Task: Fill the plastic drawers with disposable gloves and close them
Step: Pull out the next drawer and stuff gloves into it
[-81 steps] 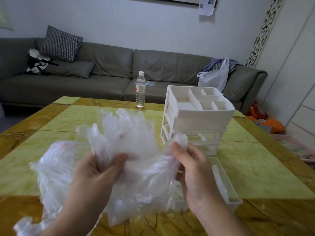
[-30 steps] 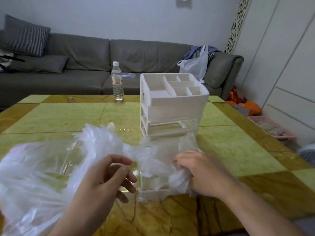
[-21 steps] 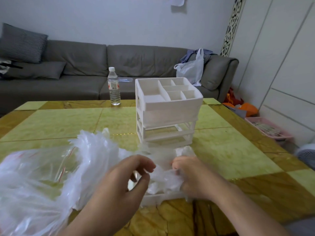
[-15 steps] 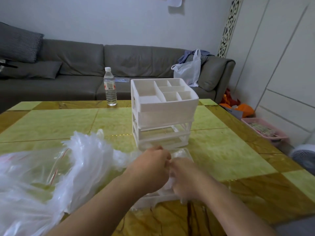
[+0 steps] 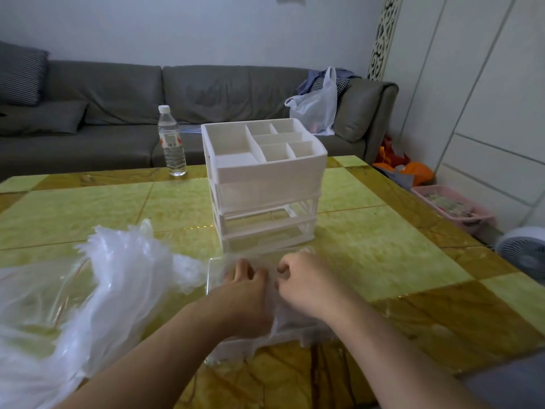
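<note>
A removed clear plastic drawer (image 5: 210, 286) lies on the table just in front of me, with a wad of clear disposable gloves (image 5: 287, 326) stuffed into it. My left hand (image 5: 243, 293) presses down on the gloves with its fingers pointing forward into the drawer. My right hand (image 5: 308, 286) is beside it, fingers curled into the same wad. Behind the drawer stands the white drawer organizer (image 5: 265, 184), with a divided tray on top and open slots below. More gloves spill from a clear bag (image 5: 97, 290) at the left.
A water bottle (image 5: 172, 141) stands at the far edge of the yellow-green table (image 5: 383, 255). A grey sofa (image 5: 118, 113) with a white plastic bag (image 5: 317, 109) runs behind. On the floor at the right are a pink basket (image 5: 454, 205) and a fan (image 5: 523, 252).
Both hands have come together and pushed down into the drawer, packing the gloves lower. The left hand let go of the loose pile, which now lies at the left.
</note>
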Tool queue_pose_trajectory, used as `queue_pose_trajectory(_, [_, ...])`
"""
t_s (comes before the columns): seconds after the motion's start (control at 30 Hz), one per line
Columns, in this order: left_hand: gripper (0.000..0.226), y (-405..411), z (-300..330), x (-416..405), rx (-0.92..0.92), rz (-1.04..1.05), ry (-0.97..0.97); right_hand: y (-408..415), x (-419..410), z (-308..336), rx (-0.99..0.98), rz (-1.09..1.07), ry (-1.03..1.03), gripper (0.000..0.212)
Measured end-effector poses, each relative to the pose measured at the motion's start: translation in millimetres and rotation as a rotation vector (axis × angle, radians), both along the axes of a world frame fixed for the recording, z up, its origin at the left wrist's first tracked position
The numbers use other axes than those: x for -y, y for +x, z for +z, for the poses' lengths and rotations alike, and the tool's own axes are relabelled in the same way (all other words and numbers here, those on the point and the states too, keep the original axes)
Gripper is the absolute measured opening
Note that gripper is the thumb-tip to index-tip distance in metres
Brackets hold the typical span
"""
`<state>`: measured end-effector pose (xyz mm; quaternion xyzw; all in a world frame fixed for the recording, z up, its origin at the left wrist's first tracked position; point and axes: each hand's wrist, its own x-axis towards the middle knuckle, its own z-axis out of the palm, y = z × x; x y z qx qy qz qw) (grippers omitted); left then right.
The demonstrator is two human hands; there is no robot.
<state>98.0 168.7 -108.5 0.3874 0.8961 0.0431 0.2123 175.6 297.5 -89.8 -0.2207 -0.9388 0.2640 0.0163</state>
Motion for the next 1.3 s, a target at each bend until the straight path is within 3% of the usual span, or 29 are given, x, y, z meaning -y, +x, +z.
queue_pose_trajectory(0.13, [0.063, -3, -1, 7, -0.048, 0.001, 0.070, 0, 9, -8, 0.241, 0.078, 0.076, 0.058])
queue_pose_trajectory(0.23, [0.038, 7, 6, 16, -0.142, 0.028, 0.368, -4, 11, -13, 0.297, 0.058, 0.060, 0.076])
queue_pose_trajectory(0.33, [0.012, 29, 13, 28, -0.084, -0.014, 0.540, -9, 13, -16, 0.366, 0.061, 0.080, 0.081])
queue_pose_trajectory(0.47, [0.019, 34, 10, 43, -0.050, -0.005, 0.329, -6, 11, -17, 0.323, 0.043, 0.037, 0.094])
queue_pose_trajectory(0.6, [0.041, 31, 20, 33, -0.003, 0.040, 0.199, -3, 11, -12, 0.294, 0.038, 0.008, 0.104])
queue_pose_trajectory(0.7, [0.056, 30, 26, 14, -0.137, -0.004, 0.202, -13, 14, -15, 0.336, 0.046, 0.034, 0.110])
queue_pose_trajectory(0.83, [0.036, 19, 22, -7, -0.167, 0.052, 0.308, -13, 10, -10, 0.411, 0.117, 0.062, 0.097])
queue_pose_trajectory(1.03, [0.041, -4, -13, -17, -0.020, 0.290, 0.212, -9, 14, -14, 0.327, 0.097, 0.013, 0.090])
queue_pose_trajectory(1.2, [0.046, 3, -21, -23, -0.141, 0.404, 0.213, -7, 12, -11, 0.306, 0.016, -0.004, 0.122])
queue_pose_trajectory(1.3, [0.047, 0, -23, -23, -0.219, 0.394, 0.159, -7, 13, -11, 0.336, -0.008, -0.014, 0.123])
